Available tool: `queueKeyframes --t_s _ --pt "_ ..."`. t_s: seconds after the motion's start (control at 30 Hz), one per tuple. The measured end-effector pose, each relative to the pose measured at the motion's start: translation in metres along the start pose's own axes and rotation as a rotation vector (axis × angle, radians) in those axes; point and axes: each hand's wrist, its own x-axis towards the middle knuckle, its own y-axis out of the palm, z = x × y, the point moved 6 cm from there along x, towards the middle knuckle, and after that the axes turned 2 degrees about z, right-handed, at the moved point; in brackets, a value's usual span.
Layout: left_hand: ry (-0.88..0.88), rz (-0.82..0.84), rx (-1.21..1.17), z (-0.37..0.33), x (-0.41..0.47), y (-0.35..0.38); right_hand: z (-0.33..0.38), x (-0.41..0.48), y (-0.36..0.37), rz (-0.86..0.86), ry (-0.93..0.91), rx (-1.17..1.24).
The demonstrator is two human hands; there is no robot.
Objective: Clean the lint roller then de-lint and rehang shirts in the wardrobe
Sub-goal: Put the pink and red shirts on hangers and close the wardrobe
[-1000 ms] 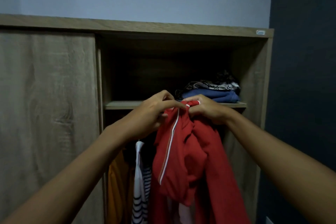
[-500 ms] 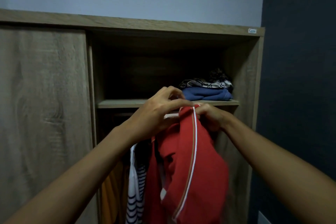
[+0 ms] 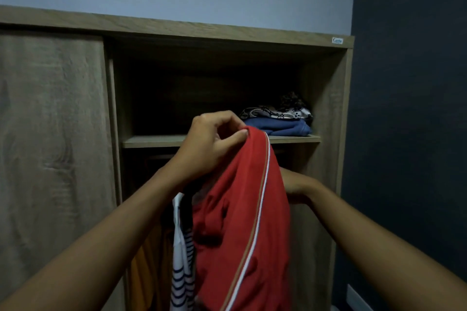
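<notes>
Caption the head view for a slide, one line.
Left hand pinches a red shirt's top at the open wardrobe; right hand mostly hidden behind it.

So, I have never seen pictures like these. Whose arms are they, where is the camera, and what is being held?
There is no machine here. A person wears one camera on the head, looking forward and down, so every picture shows that person's own arms from above. The left hand pinches the top fold of a red shirt with a white stripe, in front of an open wardrobe. The right hand reaches behind the shirt, so its grip is hidden. On the shelf lies a folded blue garment with a patterned garment on top. Below the shelf hang a striped garment and an orange garment.
</notes>
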Motion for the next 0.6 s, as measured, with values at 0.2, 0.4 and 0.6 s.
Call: queueKeyframes --t_s 0.2,0.4,0.6 --pt "-0.196 0.055 0.282 0.021 0.0 0.003 0.001 -0.001 -0.016 -0.254 -0.02 0.036" --pt "-0.233 0.007 0.36 0.026 -0.015 0.021 0.013 -0.014 0.001 -0.209 -0.13 -0.153" --pt "-0.191 0.011 0.558 0.024 -0.015 0.016 0.012 -0.014 0.002 -0.403 -0.124 -0.619"
